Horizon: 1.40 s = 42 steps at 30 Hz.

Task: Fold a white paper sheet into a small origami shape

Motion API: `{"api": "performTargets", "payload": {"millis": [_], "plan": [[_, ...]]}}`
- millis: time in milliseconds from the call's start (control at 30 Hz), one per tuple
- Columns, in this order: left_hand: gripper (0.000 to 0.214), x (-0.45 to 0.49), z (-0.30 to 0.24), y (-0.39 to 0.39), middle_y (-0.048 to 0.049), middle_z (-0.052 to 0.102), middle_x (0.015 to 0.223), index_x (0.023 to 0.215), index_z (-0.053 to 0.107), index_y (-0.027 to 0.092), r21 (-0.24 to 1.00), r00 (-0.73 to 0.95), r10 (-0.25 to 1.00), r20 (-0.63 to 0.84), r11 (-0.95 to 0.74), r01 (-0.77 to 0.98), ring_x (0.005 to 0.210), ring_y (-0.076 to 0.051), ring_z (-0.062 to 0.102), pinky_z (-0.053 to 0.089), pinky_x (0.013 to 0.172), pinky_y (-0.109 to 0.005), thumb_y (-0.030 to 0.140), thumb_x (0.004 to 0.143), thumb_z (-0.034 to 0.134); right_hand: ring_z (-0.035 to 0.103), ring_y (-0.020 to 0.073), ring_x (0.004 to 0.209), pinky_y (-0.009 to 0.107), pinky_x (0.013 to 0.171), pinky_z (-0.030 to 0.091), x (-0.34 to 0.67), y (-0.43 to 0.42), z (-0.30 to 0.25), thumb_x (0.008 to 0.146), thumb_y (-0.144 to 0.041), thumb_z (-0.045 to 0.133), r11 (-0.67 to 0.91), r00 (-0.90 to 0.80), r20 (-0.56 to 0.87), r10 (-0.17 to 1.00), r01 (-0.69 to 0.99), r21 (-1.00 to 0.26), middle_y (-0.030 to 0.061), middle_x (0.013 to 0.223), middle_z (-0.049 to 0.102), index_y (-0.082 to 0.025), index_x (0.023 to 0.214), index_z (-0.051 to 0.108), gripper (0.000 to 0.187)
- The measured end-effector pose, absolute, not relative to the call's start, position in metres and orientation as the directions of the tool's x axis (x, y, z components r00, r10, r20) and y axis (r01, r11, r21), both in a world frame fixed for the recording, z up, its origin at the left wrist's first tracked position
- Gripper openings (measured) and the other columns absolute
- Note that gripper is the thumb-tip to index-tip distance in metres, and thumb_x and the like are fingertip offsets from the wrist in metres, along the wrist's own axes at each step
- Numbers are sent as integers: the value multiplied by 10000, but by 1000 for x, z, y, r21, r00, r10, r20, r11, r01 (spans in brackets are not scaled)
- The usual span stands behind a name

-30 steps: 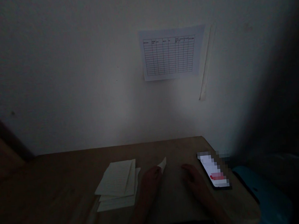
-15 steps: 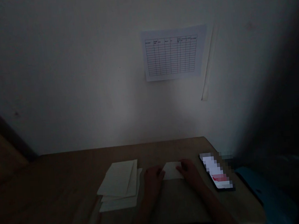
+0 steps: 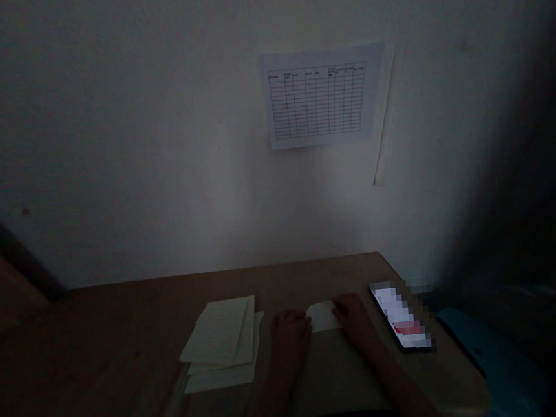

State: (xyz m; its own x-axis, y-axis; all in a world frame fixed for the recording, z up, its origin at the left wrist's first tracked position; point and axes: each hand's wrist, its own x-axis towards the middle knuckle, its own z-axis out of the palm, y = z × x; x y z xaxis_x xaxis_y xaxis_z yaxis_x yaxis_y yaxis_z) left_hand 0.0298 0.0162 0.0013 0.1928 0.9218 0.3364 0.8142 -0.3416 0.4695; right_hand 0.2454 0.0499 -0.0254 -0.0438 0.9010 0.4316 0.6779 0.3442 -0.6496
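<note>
The scene is dim. My left hand [image 3: 291, 329] and my right hand [image 3: 353, 315] rest on the wooden table [image 3: 125, 351], one at each side of a small white sheet of paper [image 3: 323, 316]. Both hands press on its edges with fingers curled down; the sheet looks folded and lies flat. A larger pale sheet [image 3: 331, 372] lies under my forearms. A loose stack of lined papers [image 3: 224, 343] sits just left of my left hand.
A lit phone [image 3: 400, 316] lies right of my right hand near the table's right edge. A blue object [image 3: 496, 364] sits beyond that edge. A printed grid sheet [image 3: 319, 98] hangs on the white wall behind the table.
A second ago my left hand held up a paper corner and the right hand lay apart. The paper has come down flat between both hands, which now press it.
</note>
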Motion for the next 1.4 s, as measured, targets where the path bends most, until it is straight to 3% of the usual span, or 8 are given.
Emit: {"api": "performTargets", "payload": {"millis": [233,500,1000,1400], "plan": [[247,31,8,12,-33,648,1312,1074,718,261,461,247,930,271,-351,815,1268,-272,502,260,1134,-560,201,862,607,586,265,1051,425,936,462,245,47,-16,880,-257,560,434,-106,475,874,611,-662,92,1054,697,-243,965,754,212],[357,33,8,10,-28,649,1312,1225,640,270,441,262,939,224,-337,832,1288,-278,488,203,1148,-598,193,886,557,632,229,1011,412,921,485,240,46,-14,862,-271,635,573,-294,498,816,529,-626,45,990,750,-282,933,765,149],[357,35,10,10,-45,647,1301,1210,653,263,433,264,929,259,-355,828,1259,-273,496,230,1129,-558,194,874,553,628,235,1103,428,993,432,236,32,1,786,-159,611,556,-366,418,831,531,-640,7,958,771,-319,846,778,238],[362,34,5,10,-43,647,1288,1202,641,264,424,257,924,283,-361,831,1249,-252,496,241,1125,-522,177,864,547,610,234,1130,419,1004,421,236,37,-6,771,-184,674,543,-417,357,836,538,-644,10,985,769,-318,883,777,202]]}}
